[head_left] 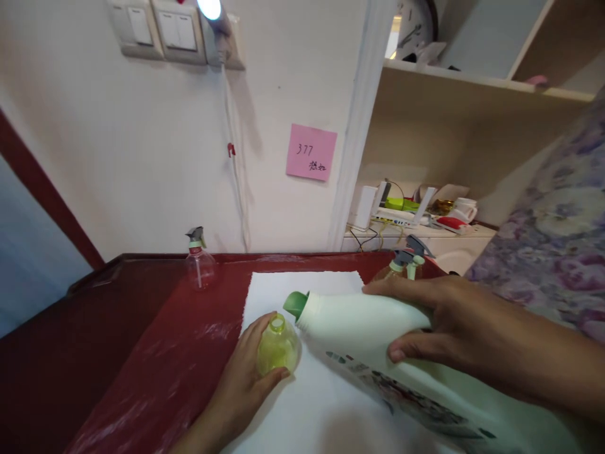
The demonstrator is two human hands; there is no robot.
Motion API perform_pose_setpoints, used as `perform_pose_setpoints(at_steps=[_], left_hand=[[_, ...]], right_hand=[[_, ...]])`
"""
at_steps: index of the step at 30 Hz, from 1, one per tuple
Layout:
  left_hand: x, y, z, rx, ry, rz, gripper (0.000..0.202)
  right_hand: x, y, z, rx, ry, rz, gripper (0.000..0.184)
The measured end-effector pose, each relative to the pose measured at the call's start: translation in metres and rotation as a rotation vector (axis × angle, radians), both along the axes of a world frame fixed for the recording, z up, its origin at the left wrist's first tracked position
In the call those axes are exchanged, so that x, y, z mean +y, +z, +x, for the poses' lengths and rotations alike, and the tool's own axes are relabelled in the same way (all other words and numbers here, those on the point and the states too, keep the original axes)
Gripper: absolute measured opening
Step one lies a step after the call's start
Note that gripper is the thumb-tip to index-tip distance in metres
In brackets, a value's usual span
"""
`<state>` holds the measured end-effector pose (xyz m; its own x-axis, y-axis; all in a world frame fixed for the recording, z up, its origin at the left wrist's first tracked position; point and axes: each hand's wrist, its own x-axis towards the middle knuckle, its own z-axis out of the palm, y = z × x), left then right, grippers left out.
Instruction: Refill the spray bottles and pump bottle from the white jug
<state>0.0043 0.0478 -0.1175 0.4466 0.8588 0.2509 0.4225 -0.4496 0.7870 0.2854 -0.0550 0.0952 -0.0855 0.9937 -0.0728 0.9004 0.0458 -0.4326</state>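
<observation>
My left hand [246,372] is wrapped round a small yellow-green see-through bottle [278,349] with an open neck, which stands on a white sheet [307,282]. In my right hand [439,321] is a large pale green jug-like bottle [368,328], tilted on its side with its green spout [295,304] pointing left. The spout is just above and to the right of the small bottle's mouth, apart from it. No liquid stream can be made out between them. The lower end of the large bottle runs out of view at the bottom right.
A clear spray bottle [199,261] stands at the back left of the dark red table [155,372]. More spray bottles [401,263] stand behind my right hand. A white router [397,217] sits on the cabinet at right; a cable [231,170] hangs down the wall.
</observation>
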Motion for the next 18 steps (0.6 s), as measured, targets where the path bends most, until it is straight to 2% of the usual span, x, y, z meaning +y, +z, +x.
perform_pose_setpoints(at_steps=[6,11,18], left_hand=[[-0.003,0.001,0.001,-0.016,-0.034,-0.008,0.077],[-0.007,0.002,0.000,-0.049,-0.025,-0.050,0.080],[-0.009,0.006,0.000,-0.051,-0.024,-0.063,0.082]], right_hand=[[0.007,-0.004,-0.005,-0.089,0.015,-0.093,0.057],[0.012,-0.011,0.002,-0.167,-0.028,-0.079,0.058],[0.018,-0.013,0.006,-0.243,0.021,-0.025,0.051]])
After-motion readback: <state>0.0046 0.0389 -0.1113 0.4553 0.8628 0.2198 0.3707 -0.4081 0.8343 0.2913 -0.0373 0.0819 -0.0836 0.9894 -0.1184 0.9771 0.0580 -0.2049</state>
